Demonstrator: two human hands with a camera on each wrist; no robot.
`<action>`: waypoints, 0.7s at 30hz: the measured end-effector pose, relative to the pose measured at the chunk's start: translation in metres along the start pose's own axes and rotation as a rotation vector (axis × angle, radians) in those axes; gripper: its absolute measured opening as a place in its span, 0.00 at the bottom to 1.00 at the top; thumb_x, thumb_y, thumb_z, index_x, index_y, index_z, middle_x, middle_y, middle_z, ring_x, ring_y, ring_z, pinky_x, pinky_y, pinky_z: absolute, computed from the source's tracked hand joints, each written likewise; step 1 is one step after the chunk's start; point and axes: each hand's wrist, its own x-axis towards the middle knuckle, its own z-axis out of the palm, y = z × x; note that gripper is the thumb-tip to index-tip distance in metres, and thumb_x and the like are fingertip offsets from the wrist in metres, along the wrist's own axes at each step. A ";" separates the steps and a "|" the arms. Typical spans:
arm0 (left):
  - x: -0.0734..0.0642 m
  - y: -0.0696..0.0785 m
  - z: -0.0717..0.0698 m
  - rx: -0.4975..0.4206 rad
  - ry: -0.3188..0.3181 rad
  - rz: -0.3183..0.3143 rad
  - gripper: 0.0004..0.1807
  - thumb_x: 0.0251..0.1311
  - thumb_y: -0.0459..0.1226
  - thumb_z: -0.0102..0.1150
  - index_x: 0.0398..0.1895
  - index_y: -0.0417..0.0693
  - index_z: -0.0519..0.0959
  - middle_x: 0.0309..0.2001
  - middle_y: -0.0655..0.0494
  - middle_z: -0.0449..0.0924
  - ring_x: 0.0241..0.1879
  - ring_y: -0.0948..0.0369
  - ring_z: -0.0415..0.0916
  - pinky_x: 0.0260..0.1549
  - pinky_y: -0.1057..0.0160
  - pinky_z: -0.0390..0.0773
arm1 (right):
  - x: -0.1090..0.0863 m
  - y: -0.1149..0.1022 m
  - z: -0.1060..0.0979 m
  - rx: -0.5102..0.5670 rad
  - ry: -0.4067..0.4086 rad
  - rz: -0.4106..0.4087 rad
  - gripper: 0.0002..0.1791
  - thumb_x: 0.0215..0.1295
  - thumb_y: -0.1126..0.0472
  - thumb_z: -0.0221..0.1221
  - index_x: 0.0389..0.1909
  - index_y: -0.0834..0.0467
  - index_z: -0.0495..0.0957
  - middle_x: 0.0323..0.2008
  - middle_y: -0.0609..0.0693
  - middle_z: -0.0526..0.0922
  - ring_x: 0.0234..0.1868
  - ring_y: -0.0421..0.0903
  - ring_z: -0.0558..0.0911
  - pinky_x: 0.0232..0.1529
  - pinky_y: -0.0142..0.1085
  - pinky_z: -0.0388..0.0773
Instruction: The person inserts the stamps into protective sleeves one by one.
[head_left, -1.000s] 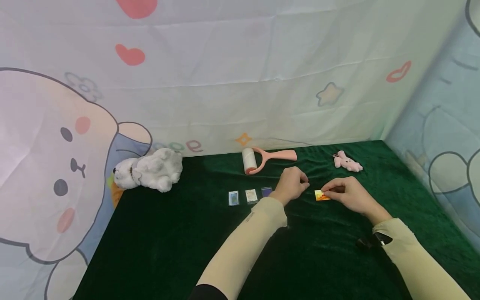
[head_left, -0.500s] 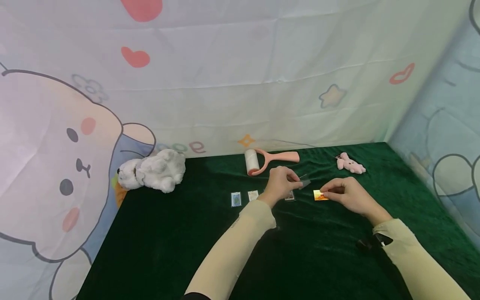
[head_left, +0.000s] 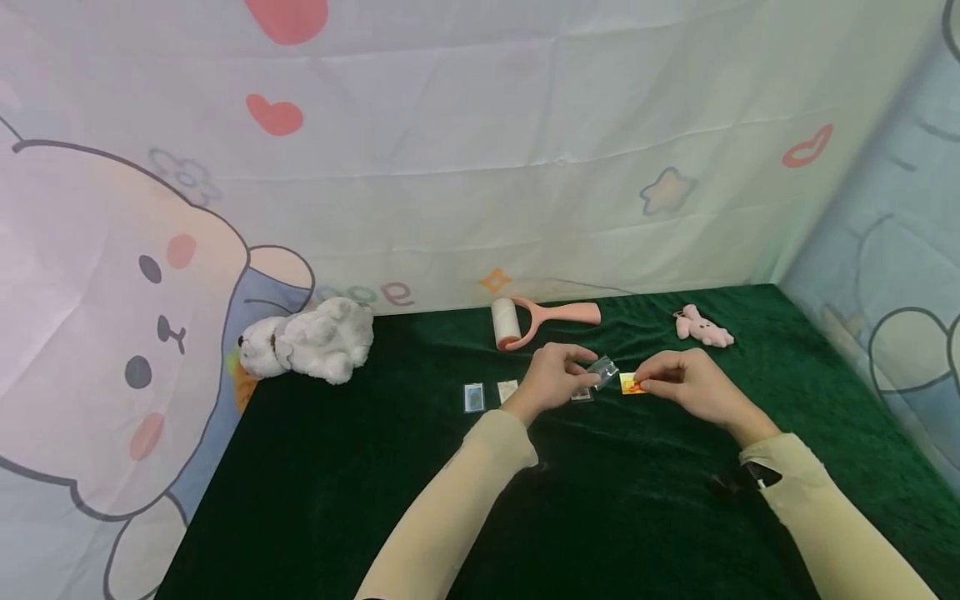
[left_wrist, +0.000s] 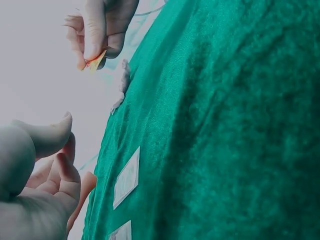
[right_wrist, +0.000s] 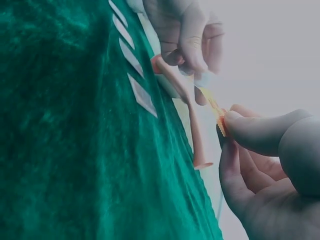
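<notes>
My right hand (head_left: 701, 387) pinches a yellow-orange stamp (head_left: 627, 383) between thumb and fingertips; its toothed edge shows on the stamp (right_wrist: 216, 109) in the right wrist view. Facing it, my left hand (head_left: 551, 377) holds a small clear plastic sleeve (head_left: 604, 372) by thumb and fingers. Sleeve and stamp are close together, overlapping in the right wrist view. Below the hands, several small stamps in clear sleeves lie in a row on the green cloth, among them a blue one (head_left: 474, 398) and a pale one (head_left: 507, 390). My left hand partly hides the row.
Behind the hands lies a lint roller (head_left: 570, 313) with a pink handle. A white plush dog (head_left: 322, 340) is at the back left, a small pink plush toy (head_left: 705, 327) at the back right. A printed curtain (head_left: 450, 167) hangs along the table's far edge.
My left hand has drawn back left, then come forward with the clear sleeve showing in its fingers, now close to the stamp. My right hand has shifted slightly left with the stamp.
</notes>
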 end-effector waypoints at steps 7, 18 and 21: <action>-0.006 -0.003 -0.006 0.020 -0.034 0.049 0.11 0.70 0.35 0.68 0.53 0.45 0.89 0.53 0.57 0.87 0.42 0.66 0.83 0.41 0.67 0.83 | 0.005 -0.006 0.001 0.003 0.011 0.022 0.07 0.71 0.68 0.66 0.43 0.56 0.89 0.45 0.53 0.89 0.44 0.46 0.84 0.46 0.30 0.83; -0.018 -0.016 -0.012 -0.033 -0.044 0.063 0.12 0.77 0.43 0.60 0.49 0.50 0.90 0.45 0.61 0.89 0.44 0.62 0.83 0.47 0.66 0.81 | 0.011 -0.010 0.007 0.054 0.014 0.000 0.06 0.72 0.68 0.65 0.45 0.59 0.88 0.47 0.57 0.88 0.42 0.45 0.85 0.44 0.31 0.84; -0.020 -0.018 -0.014 -0.039 -0.028 0.065 0.12 0.77 0.44 0.60 0.47 0.51 0.90 0.43 0.61 0.89 0.43 0.58 0.83 0.46 0.65 0.80 | 0.012 -0.012 0.008 0.069 0.028 0.012 0.06 0.72 0.68 0.65 0.46 0.60 0.87 0.48 0.59 0.87 0.40 0.46 0.86 0.43 0.32 0.85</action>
